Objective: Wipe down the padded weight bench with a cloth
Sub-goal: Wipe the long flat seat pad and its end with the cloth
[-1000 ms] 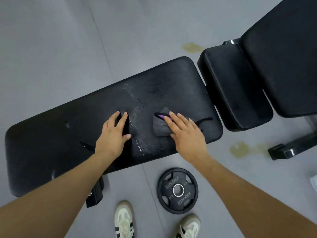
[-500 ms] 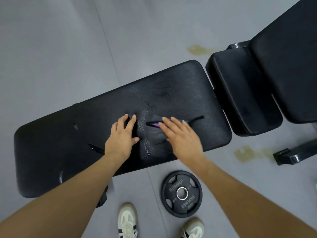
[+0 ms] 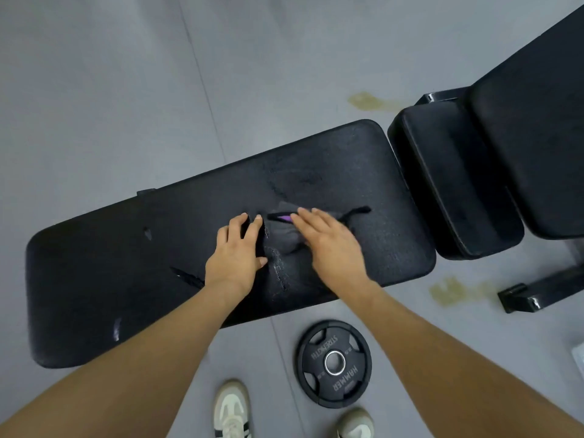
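right hand (image 3: 331, 248) flat, fingers spread, pressing cloth (image 3: 286, 237) mid-bench (image 3: 379, 172) | left hand (image 3: 235, 257) flat beside cloth, holding nothing | risk: cloth bunches, slips from palm, skips cracked padding

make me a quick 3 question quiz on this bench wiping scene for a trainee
1. Which hand presses the cloth on the bench pad: A left, B right, C both?
2. True or false: the left hand lies flat on the pad beside the cloth, fingers spread.
3. Fill in: on the floor by the shoes lies a round black ____.

Key
1. B. The right hand lies flat on the dark cloth, near the pad's middle.
2. True. It rests on bare pad, holding nothing.
3. Weight plate, lying flat in front of the bench.
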A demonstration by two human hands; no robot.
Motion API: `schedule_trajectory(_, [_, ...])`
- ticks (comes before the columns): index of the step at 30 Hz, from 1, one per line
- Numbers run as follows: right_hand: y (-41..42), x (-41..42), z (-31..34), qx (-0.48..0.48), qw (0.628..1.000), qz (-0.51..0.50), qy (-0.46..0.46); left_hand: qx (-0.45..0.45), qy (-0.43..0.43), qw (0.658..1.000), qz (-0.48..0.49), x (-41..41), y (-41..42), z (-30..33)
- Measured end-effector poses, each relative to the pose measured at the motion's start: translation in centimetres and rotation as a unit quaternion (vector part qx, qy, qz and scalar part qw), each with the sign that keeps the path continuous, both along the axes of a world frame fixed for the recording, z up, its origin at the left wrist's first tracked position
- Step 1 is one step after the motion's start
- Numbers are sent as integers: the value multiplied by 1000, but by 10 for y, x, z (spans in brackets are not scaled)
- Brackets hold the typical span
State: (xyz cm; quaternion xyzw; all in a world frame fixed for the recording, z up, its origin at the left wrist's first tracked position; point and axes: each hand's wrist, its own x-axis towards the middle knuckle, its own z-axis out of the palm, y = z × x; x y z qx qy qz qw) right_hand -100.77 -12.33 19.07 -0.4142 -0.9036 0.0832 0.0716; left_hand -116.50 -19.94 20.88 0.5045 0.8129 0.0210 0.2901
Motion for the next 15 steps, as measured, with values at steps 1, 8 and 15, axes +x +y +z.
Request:
schedule_trajectory(1, [18, 14, 3, 1, 999, -33, -6, -1, -4, 1000, -2, 0, 0, 0])
schedule_trajectory(8, [26, -17, 0, 33, 964, -264, 1, 11, -3, 1000, -5, 1, -1, -5])
schedule_trajectory(15, [23, -22, -8, 7, 1000, 4, 2, 32, 7, 999, 7, -5, 2, 2])
